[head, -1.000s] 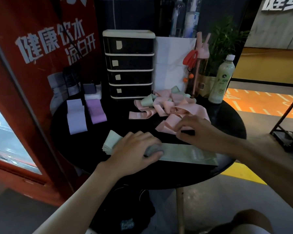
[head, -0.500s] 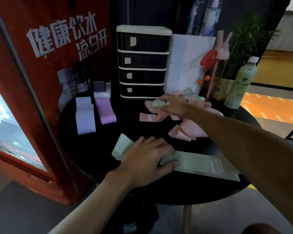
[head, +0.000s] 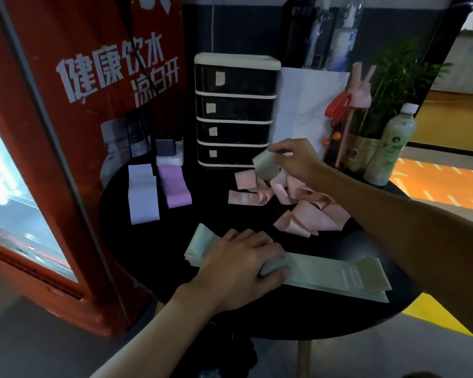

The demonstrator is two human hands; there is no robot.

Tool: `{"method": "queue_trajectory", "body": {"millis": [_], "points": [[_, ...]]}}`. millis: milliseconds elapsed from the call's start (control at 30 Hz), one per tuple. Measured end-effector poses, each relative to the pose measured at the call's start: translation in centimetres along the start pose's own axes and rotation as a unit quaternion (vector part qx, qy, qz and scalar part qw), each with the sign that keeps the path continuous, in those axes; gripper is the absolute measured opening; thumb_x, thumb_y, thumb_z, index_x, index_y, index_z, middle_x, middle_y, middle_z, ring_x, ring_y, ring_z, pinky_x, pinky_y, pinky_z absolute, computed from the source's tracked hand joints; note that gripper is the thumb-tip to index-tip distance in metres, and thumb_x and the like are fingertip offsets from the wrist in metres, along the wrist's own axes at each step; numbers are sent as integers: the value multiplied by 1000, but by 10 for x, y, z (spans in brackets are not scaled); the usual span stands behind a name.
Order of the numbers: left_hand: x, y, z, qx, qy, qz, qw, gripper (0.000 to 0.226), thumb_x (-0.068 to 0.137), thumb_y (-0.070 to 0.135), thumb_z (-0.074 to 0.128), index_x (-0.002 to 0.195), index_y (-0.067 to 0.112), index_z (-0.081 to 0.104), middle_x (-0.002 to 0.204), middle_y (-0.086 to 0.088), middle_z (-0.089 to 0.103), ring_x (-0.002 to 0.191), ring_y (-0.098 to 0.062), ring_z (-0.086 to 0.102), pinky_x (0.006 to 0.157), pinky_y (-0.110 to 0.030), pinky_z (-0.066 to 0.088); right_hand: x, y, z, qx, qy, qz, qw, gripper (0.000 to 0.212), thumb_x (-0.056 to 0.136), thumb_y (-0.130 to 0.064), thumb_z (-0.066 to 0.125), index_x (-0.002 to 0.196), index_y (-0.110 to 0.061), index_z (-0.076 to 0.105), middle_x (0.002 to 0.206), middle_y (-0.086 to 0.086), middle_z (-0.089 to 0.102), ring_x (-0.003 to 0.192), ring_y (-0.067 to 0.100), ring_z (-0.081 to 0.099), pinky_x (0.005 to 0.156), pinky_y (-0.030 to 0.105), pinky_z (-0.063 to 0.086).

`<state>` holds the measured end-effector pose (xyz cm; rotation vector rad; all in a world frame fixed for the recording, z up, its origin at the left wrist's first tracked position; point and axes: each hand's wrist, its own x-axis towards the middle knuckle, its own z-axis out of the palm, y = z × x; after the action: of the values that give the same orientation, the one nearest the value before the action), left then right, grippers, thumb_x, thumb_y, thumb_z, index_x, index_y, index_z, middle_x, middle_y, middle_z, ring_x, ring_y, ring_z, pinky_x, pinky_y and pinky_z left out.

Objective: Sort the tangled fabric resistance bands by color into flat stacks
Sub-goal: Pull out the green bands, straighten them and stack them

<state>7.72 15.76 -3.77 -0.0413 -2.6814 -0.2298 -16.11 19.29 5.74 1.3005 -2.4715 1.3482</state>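
Pressing the green stack (head: pixel 339 274), left hand (head: pixel 238 266) lies flat; right hand (head: pixel 295 159) pinches a green band (head: pixel 265 166).

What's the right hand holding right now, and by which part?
A pale green band, pinched at its upper end by the right hand, above the pink tangle. The left hand only presses the green stack.
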Motion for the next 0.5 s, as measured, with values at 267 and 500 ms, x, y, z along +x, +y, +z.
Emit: {"method": "queue_trajectory", "body": {"millis": [267, 500], "points": [[-1, 2, 1, -11, 69, -4, 998, 36, 94, 55, 47, 112, 32, 67, 112, 14, 60, 102, -11, 58, 87, -36, 40, -31, -37, -47, 93, 31, 34, 995, 26, 90, -2, 61, 108, -16, 72, 107, 12, 71, 72, 29, 57, 67, 34, 51], [6, 7, -28, -20, 203, -21, 979, 25, 91, 37, 51, 98, 24, 71, 101, 11, 66, 95, -13, 61, 82, -41, 41, -61, -63, -68, 113, 22, 14, 993, 27, 90, -2, 62, 114, -11, 70, 112, 9, 68, 85, 14, 63, 74, 21, 53]]}}
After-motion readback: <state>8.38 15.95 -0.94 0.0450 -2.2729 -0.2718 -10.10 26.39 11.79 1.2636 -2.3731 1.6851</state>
